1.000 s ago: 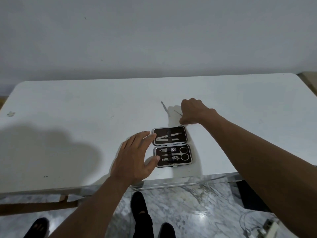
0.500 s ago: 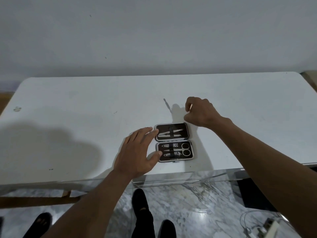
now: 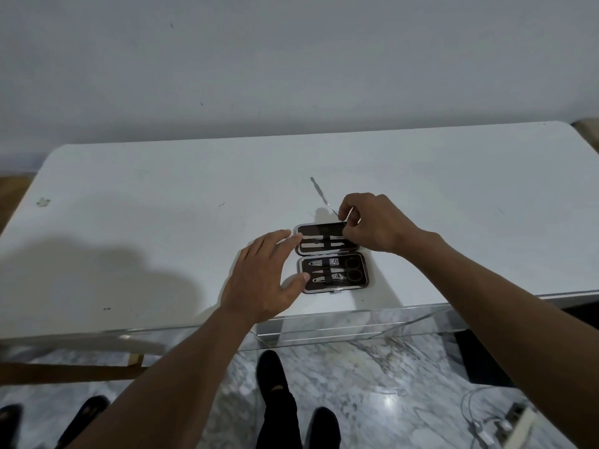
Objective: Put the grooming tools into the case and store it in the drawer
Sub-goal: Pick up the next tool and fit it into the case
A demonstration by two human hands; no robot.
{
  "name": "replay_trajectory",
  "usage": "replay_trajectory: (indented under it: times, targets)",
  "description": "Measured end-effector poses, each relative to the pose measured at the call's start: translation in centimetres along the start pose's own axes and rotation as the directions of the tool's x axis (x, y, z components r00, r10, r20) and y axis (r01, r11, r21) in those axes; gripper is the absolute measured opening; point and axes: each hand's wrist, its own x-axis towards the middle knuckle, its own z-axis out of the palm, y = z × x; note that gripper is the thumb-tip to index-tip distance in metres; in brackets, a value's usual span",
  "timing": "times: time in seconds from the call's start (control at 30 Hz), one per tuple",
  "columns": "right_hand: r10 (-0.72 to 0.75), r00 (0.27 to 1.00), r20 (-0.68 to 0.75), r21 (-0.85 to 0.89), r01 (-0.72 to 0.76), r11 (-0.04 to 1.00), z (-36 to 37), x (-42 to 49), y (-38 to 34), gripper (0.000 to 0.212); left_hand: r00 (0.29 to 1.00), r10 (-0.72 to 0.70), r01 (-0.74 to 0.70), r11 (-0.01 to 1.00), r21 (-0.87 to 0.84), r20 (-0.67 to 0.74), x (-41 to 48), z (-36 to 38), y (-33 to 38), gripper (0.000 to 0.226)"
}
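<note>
A dark grooming case (image 3: 332, 257) lies open near the front edge of the white table (image 3: 162, 222). Its near half holds scissors, clippers and a file under a strap; its far half holds two slim tools. My left hand (image 3: 262, 280) rests open against the case's left side, fingertips on the rim. My right hand (image 3: 372, 225) hovers over the far half's right end, fingers pinched on a thin metal tool (image 3: 347, 218). One more slim metal tool (image 3: 319, 193) lies loose on the table behind the case.
A clear acrylic drawer (image 3: 356, 322) sticks out open below the table's front edge. Marble floor, my dark shoes (image 3: 275, 377) and a cable with a power strip (image 3: 499, 422) lie below. A wall stands close behind the table.
My right hand picked a thin tool off the table behind the case and brought it back over the case's far half. The left hand stayed at the case's left side.
</note>
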Motion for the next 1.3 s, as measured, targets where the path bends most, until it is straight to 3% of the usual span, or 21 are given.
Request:
replay_trajectory:
  times: [0.37, 0.87, 1.13, 1.3]
  targets:
    - [-0.073, 0.997, 0.015, -0.403, 0.073, 0.912, -1.3, 0.4, 0.5, 0.022, 1.0, -0.007, 0.007, 1.0, -0.003, -0.001, 0.0, 0.0, -0.1, 0.067]
    - [-0.086, 0.996, 0.016, -0.407, 0.085, 0.91, -0.5, 0.2, 0.8, 0.026, 1.0, -0.008, 0.008, 1.0, -0.006, 0.0, 0.0, 0.2, -0.2, 0.066]
    - [-0.234, 0.969, 0.083, -0.51, 0.243, 0.825, -0.2, 0.1, 0.8, 0.024, 1.0, -0.007, 0.007, 1.0, -0.004, 0.0, 0.0, 0.1, 0.0, 0.066]
    - [-0.253, 0.962, 0.105, -0.502, 0.27, 0.822, 0.6, 0.4, 0.3, 0.024, 1.0, -0.005, 0.005, 1.0, -0.006, -0.006, 0.0, 0.1, -0.1, 0.066]
